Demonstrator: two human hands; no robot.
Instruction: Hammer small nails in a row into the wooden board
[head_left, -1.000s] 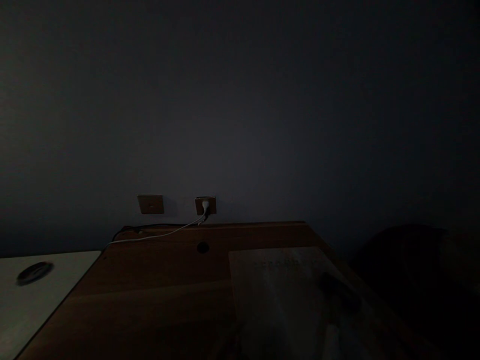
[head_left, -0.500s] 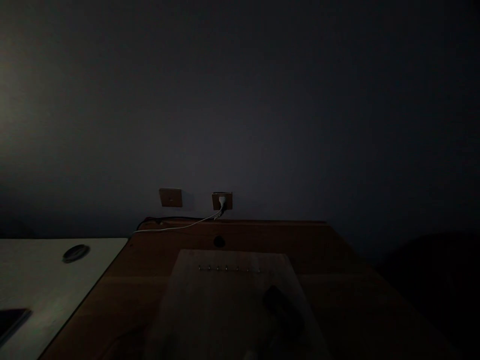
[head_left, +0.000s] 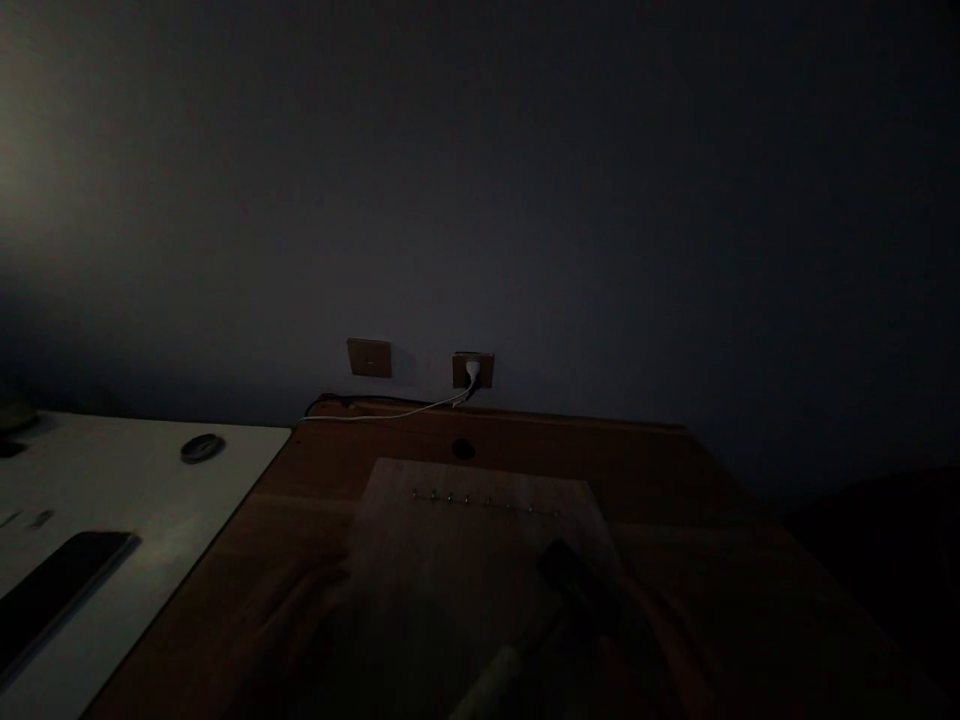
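The light is very dim. A wooden board (head_left: 450, 560) lies on the brown table, with a row of several small nails (head_left: 466, 499) standing near its far edge. On the board's right part rests a hammer (head_left: 577, 585) with a thick black head and a pale handle slanting towards me. My left hand (head_left: 296, 605) is at the board's left edge, fingers stretched towards it and holding nothing I can make out. By the right edge, close to the hammer head, is my right hand (head_left: 667, 630); its fingers are lost in the dark.
A white table (head_left: 172, 520) adjoins on the left, bearing a dark round object (head_left: 202, 448) and a long dark flat object (head_left: 67, 590). White and black cords run from the wall socket (head_left: 472, 370) along the brown table's (head_left: 300, 510) back edge. A dark shape (head_left: 885, 560) stands at right.
My view has shifted down and left, so more of the white table shows. Both hands have come into clearer sight beside the board. The hammer still lies on it.
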